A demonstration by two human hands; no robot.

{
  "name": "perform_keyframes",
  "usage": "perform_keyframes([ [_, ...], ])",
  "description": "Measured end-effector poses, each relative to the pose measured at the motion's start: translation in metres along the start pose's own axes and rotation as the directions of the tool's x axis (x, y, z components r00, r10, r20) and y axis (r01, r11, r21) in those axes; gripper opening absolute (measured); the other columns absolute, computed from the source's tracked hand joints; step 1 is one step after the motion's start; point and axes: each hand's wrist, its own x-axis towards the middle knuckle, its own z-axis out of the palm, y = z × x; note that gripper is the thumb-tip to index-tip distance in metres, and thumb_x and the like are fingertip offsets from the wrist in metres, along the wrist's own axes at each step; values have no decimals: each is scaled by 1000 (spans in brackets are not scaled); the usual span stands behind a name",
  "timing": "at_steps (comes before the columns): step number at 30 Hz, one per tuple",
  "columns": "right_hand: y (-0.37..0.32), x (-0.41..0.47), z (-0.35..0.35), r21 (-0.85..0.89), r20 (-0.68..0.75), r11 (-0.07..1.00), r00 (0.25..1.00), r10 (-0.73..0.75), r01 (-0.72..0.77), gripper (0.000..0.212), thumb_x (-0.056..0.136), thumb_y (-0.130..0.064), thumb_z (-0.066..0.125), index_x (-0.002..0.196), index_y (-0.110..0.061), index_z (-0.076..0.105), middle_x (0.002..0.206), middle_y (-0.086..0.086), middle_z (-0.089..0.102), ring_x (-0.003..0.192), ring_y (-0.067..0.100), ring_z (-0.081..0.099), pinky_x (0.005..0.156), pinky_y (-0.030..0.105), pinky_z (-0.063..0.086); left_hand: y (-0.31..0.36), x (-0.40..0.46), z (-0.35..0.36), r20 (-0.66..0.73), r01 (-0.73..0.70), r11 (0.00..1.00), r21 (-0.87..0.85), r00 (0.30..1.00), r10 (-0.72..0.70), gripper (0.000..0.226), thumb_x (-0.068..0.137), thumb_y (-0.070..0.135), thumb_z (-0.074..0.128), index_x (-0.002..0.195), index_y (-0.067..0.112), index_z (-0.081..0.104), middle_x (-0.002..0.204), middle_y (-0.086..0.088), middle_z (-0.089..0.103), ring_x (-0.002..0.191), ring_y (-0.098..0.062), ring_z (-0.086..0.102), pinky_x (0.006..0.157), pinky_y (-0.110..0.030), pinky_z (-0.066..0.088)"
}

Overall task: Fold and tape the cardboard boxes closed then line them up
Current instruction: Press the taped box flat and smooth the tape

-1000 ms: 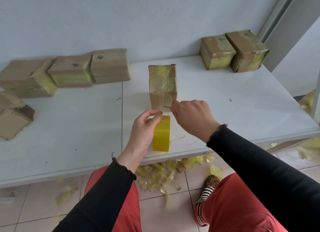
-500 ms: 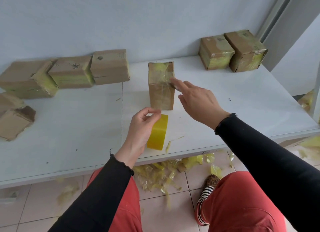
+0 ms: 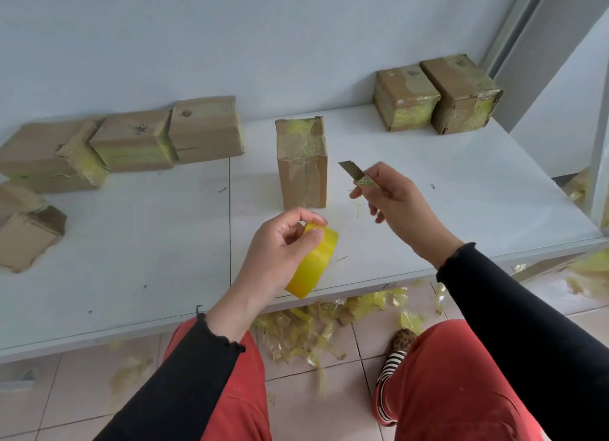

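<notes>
A tall cardboard box point(image 3: 302, 163), wrapped in yellowish tape, stands upright mid-bench point(image 3: 428, 216). Just before it, the left hand point(image 3: 280, 252) has its grip curled round a yellow tape roll point(image 3: 313, 262), and the right hand point(image 3: 395, 203) pinches a small blade point(image 3: 357, 177). Two taped boxes point(image 3: 438, 97) sit far right by the wall.

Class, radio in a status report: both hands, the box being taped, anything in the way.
Left hand grips tape roll. Right hand pinches blade, beside the box. Upright box taped, standing apart from both rows. Nothing blocks it.
</notes>
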Motion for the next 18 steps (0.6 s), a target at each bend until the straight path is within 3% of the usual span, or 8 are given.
perform_keyframes([
  [3, -4, -20, -3, 157, 119, 980, 988, 103, -121, 45, 106, -55, 40, 110, -18, 65, 94, -6, 57, 68, 12, 42, 58, 22, 34, 0, 1, 7, 17, -12, 1000, 13, 1000, 11, 10, 100, 20, 67, 100, 27, 74, 62, 12, 54, 60, -13, 47, 61, -28, 38],
  [5, -9, -29, 0, 116, 222, 987, 971, 88, -115, 56, 97, -69, 40, 112, -20, 64, 90, -11, 53, 70, 10, 41, 60, 20, 33, -1, 3, 11, 30, -23, 999, 30, 999, 22, 10, 100, 18, 67, 101, 26, 74, 61, 14, 55, 60, -11, 49, 62, -28, 39],
  [7, -11, -32, 5, 66, 225, 997, 974, 30, -46, 46, 102, -58, 49, 110, -15, 62, 78, -17, 47, 65, 8, 38, 60, 18, 32, 0, 4, 16, 45, -30, 998, 51, 999, 28, 10, 100, 16, 67, 102, 22, 74, 59, 16, 55, 59, -8, 49, 62, -25, 38],
  [10, -9, -29, 7, 103, 191, 994, 982, 3, -23, 19, 109, -20, 50, 108, -4, 62, 66, -20, 42, 56, 8, 32, 52, 14, 30, -1, 6, 20, 75, -42, 996, 85, 997, 35, 9, 100, 16, 67, 105, 21, 73, 57, 17, 53, 57, -6, 45, 61, -25, 36],
  [13, -2, -29, 3, 242, 170, 965, 984, 62, -102, 18, 109, -15, 48, 107, -4, 63, 70, -13, 44, 55, 10, 32, 49, 20, 26, -1, 11, 24, 89, -60, 993, 103, 995, 51, 24, 95, 30, 69, 119, 30, 70, 65, 16, 59, 62, -12, 49, 65, -31, 40],
  [15, 6, -28, 1, 322, 103, 930, 983, 153, -179, 18, 109, -12, 48, 108, -8, 66, 75, -4, 50, 59, 12, 40, 51, 23, 30, -2, 17, 30, 98, -95, 982, 163, 992, 79, 48, 94, 35, 68, 139, 36, 51, 77, 8, 68, 68, -21, 55, 68, -39, 46],
  [18, 22, -25, -7, 372, 10, 893, 963, 271, -255, 18, 107, -9, 49, 106, -13, 67, 74, -3, 58, 65, 10, 49, 59, 24, 39, -3, 27, 50, 95, -208, 895, 395, 978, 185, 47, 98, 34, 67, 130, 34, 33, 90, 9, 70, 73, -15, 57, 67, -36, 47],
])
